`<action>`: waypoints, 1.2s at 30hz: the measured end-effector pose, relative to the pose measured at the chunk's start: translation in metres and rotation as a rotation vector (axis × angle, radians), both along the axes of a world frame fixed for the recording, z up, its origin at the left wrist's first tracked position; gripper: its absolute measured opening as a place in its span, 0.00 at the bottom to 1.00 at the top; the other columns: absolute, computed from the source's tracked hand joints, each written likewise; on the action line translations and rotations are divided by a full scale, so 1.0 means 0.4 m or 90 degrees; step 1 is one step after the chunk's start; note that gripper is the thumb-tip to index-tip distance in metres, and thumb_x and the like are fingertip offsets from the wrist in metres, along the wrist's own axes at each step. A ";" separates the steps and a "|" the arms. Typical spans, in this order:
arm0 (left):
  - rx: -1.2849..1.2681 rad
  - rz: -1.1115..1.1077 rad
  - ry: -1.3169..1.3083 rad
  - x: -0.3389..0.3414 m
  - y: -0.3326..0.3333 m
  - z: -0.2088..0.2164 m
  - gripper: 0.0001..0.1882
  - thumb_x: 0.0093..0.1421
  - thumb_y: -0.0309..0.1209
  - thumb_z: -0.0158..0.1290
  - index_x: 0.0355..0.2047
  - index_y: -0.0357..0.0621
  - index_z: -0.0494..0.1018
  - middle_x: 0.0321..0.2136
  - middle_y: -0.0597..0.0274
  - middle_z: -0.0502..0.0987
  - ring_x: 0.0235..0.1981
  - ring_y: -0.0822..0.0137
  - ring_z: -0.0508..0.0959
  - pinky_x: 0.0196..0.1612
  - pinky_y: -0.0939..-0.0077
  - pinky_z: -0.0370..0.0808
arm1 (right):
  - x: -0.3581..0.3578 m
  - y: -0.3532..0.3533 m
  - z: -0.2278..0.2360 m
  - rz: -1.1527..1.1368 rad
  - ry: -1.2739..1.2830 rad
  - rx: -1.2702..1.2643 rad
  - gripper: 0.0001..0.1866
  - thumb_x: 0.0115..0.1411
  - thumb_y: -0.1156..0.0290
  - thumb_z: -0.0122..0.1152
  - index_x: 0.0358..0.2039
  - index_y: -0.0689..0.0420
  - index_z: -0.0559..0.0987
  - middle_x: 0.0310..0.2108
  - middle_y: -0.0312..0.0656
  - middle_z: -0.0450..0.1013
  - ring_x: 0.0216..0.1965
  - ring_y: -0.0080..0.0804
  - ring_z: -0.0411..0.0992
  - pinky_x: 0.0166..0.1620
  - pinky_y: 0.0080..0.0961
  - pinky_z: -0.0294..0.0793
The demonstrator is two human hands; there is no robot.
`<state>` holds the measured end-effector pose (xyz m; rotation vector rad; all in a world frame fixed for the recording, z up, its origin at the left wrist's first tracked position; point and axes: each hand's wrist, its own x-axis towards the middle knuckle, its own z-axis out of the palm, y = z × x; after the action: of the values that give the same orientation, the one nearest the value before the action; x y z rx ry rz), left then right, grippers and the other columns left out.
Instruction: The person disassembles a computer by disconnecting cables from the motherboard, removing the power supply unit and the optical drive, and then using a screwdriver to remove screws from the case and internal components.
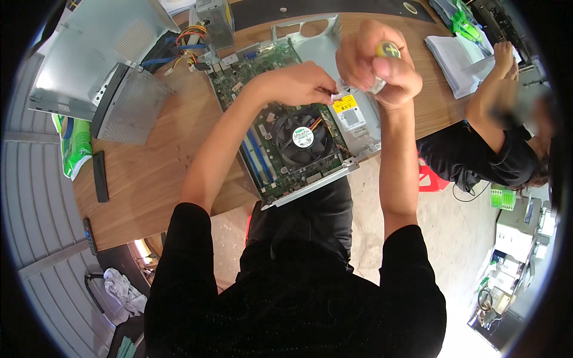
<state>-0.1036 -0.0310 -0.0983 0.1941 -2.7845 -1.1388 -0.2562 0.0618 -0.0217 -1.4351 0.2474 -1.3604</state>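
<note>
An open computer case [316,194] lies at the table's front edge, over my lap. Inside it are a green motherboard [230,83] and a black cooling fan [303,137] with a round white label. My left hand [298,83] reaches across the board, its fingertips pinched together beside a yellow and white label [349,110]; whatever they grip is hidden. Above the case's right side, my right hand [382,65] is wrapped round a screwdriver [388,50], whose yellow-green handle end points up at me. Its shaft and tip are out of sight behind the hand.
A power supply [213,24] with coloured cables [190,42] stands behind the case. At left are a metal cover [89,59], a green packet [76,146] and a black strip [100,176]. Papers [456,62] and a co-worker [495,143] are at right.
</note>
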 end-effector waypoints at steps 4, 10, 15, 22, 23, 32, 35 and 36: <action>0.029 0.030 0.099 0.007 -0.004 -0.013 0.16 0.61 0.39 0.59 0.39 0.37 0.80 0.30 0.43 0.80 0.31 0.50 0.81 0.36 0.61 0.75 | 0.041 -0.024 0.014 -0.296 0.050 0.024 0.20 0.61 0.66 0.63 0.49 0.61 0.68 0.30 0.42 0.74 0.33 0.26 0.71 0.35 0.23 0.71; 0.029 0.048 0.147 0.006 -0.023 -0.041 0.12 0.60 0.38 0.62 0.39 0.43 0.82 0.29 0.50 0.82 0.31 0.54 0.82 0.37 0.63 0.75 | 0.134 0.017 0.052 -0.680 0.079 0.052 0.13 0.57 0.69 0.73 0.33 0.59 0.75 0.26 0.30 0.71 0.27 0.15 0.66 0.30 0.16 0.66; 0.098 0.048 0.076 0.001 -0.027 -0.036 0.12 0.59 0.35 0.63 0.39 0.42 0.82 0.31 0.51 0.83 0.31 0.58 0.82 0.39 0.65 0.75 | 0.059 -0.020 0.041 -0.347 0.027 0.079 0.11 0.66 0.64 0.57 0.37 0.60 0.74 0.21 0.35 0.71 0.22 0.19 0.67 0.28 0.19 0.66; 0.152 0.054 0.128 0.004 -0.019 -0.022 0.13 0.60 0.32 0.61 0.42 0.39 0.81 0.35 0.53 0.84 0.37 0.60 0.84 0.42 0.68 0.77 | 0.065 -0.015 0.061 -0.664 0.282 -0.072 0.19 0.66 0.53 0.57 0.39 0.59 0.75 0.24 0.42 0.74 0.23 0.31 0.73 0.29 0.25 0.70; 0.121 0.062 0.127 -0.003 -0.014 -0.021 0.13 0.59 0.34 0.62 0.41 0.39 0.82 0.34 0.51 0.84 0.36 0.59 0.84 0.41 0.67 0.77 | 0.076 0.001 0.058 -0.866 0.387 -0.146 0.20 0.64 0.51 0.61 0.36 0.59 0.77 0.25 0.43 0.75 0.23 0.34 0.75 0.28 0.28 0.72; -0.019 0.106 0.124 -0.010 -0.005 -0.021 0.17 0.54 0.43 0.65 0.31 0.40 0.82 0.27 0.48 0.81 0.29 0.50 0.80 0.35 0.63 0.76 | 0.069 0.059 0.100 -0.902 0.754 -0.219 0.24 0.54 0.57 0.72 0.44 0.55 0.73 0.33 0.49 0.75 0.33 0.57 0.76 0.32 0.49 0.75; 0.113 0.027 0.168 0.002 -0.006 -0.028 0.11 0.56 0.34 0.63 0.35 0.40 0.82 0.29 0.52 0.83 0.32 0.58 0.83 0.37 0.66 0.77 | 0.069 0.082 0.135 -0.774 0.719 -0.152 0.24 0.54 0.64 0.71 0.49 0.56 0.73 0.41 0.50 0.77 0.39 0.56 0.77 0.39 0.45 0.76; 0.118 0.031 0.165 0.005 -0.013 -0.031 0.11 0.56 0.34 0.63 0.35 0.40 0.82 0.29 0.52 0.83 0.32 0.58 0.83 0.37 0.66 0.77 | 0.066 0.088 0.136 -0.769 0.719 -0.148 0.24 0.54 0.64 0.71 0.49 0.56 0.73 0.41 0.50 0.77 0.39 0.56 0.77 0.39 0.45 0.76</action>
<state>-0.1015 -0.0360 -0.1106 0.1198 -2.4387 -1.3071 -0.2298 0.0971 0.0327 -2.2621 1.9810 -1.2504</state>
